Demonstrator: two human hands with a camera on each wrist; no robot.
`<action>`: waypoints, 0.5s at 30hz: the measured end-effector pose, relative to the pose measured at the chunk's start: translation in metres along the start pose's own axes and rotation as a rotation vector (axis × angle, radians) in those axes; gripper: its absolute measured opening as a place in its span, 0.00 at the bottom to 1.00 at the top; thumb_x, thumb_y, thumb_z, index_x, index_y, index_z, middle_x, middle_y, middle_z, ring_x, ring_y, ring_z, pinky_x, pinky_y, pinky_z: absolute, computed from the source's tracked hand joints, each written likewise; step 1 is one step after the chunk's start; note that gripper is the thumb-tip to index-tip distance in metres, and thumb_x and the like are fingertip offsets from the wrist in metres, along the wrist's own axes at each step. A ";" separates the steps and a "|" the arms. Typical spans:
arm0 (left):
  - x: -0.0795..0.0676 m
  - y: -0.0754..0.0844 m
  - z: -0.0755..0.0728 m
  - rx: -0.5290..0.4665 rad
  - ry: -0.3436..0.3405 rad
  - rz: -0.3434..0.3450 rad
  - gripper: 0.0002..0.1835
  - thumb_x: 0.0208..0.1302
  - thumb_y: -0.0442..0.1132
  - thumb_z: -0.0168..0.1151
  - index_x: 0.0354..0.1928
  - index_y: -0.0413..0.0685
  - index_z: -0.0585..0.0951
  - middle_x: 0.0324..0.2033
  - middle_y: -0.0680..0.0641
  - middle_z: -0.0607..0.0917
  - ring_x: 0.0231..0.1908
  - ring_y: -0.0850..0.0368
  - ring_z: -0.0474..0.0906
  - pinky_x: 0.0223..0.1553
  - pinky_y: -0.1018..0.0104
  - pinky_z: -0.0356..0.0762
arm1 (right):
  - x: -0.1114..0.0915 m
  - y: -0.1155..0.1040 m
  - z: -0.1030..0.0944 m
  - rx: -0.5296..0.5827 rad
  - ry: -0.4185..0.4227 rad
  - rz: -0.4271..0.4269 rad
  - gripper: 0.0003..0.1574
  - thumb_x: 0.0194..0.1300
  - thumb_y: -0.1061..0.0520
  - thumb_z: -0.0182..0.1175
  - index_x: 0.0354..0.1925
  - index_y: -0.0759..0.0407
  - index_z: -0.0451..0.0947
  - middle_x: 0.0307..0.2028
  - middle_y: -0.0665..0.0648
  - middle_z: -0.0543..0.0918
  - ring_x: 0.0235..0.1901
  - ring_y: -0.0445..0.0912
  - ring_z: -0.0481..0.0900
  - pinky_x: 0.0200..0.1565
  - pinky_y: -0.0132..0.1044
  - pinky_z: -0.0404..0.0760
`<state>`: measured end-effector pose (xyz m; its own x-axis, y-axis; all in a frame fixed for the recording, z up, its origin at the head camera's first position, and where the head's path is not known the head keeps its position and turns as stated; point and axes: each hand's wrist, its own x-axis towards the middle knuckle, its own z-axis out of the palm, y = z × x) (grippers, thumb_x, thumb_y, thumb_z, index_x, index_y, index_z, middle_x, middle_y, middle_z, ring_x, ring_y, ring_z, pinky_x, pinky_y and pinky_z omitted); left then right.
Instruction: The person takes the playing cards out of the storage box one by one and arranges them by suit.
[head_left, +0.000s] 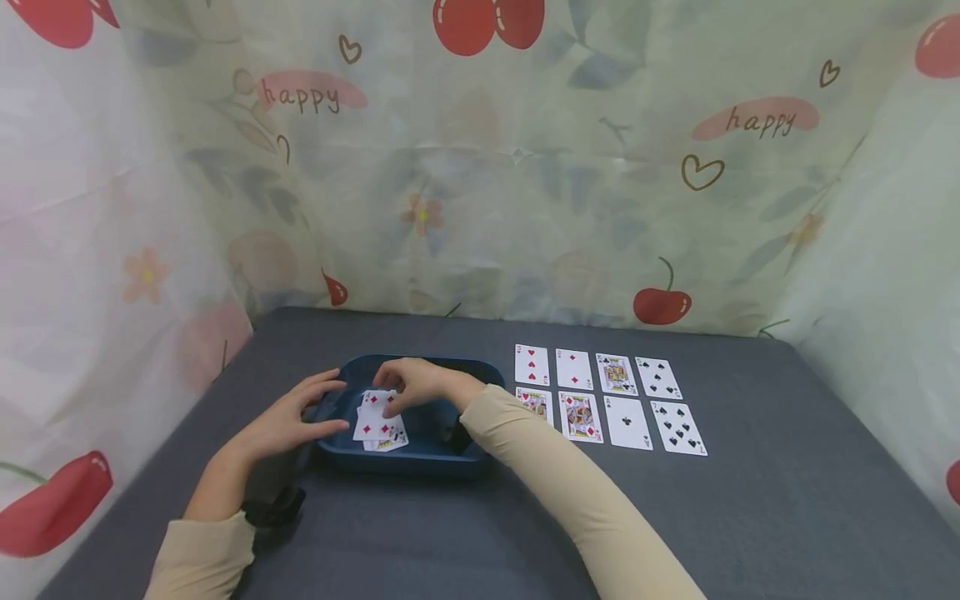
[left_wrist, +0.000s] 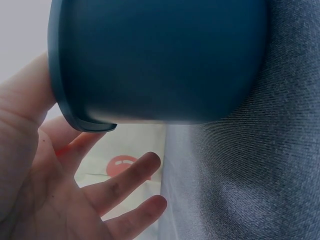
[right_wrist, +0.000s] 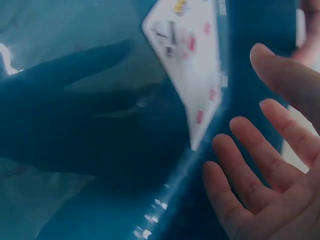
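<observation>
A dark blue tray [head_left: 408, 467] stands on the table with a small overlapping pile of playing cards [head_left: 367, 428] at its left end, a diamond card on top. My left hand [head_left: 281, 425] is at the tray's left end, thumb and fingers spread along the rim. In the left wrist view, the tray's outer wall [left_wrist: 165, 60] fills the top, and the last two fingers extend free below it. Over the pile hovers my right hand [head_left: 420, 385], fingers bent loosely downward. The right wrist view shows its fingers [right_wrist: 245, 165] apart from the cards, holding nothing.
Right of the tray, face-up playing cards lie in two rows, among them a seven of spades [head_left: 678, 428] and an ace of clubs [head_left: 628, 422]. My right forearm partly covers the front row's left end. A printed curtain [head_left: 517, 250] encloses the grey-covered table [head_left: 750, 517].
</observation>
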<state>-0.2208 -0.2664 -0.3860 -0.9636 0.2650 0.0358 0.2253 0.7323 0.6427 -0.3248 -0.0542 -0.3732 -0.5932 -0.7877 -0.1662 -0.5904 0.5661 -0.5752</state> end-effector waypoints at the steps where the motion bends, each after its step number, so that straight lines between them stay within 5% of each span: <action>1: 0.000 0.000 0.000 -0.002 0.000 0.002 0.36 0.60 0.50 0.62 0.65 0.38 0.64 0.70 0.35 0.54 0.64 0.27 0.57 0.60 0.33 0.60 | 0.001 0.000 0.002 -0.004 -0.003 0.011 0.31 0.55 0.55 0.67 0.57 0.57 0.70 0.56 0.58 0.76 0.55 0.48 0.75 0.56 0.35 0.76; 15: -0.001 -0.001 -0.001 -0.015 -0.005 0.010 0.36 0.60 0.50 0.62 0.65 0.38 0.64 0.70 0.35 0.54 0.65 0.28 0.56 0.61 0.33 0.59 | 0.013 -0.002 0.021 -0.289 -0.001 0.042 0.45 0.47 0.46 0.73 0.61 0.52 0.66 0.57 0.54 0.74 0.53 0.44 0.73 0.57 0.33 0.73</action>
<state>-0.2201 -0.2680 -0.3865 -0.9604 0.2758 0.0385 0.2330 0.7199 0.6538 -0.3203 -0.0706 -0.3908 -0.6197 -0.7624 -0.1863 -0.6969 0.6438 -0.3161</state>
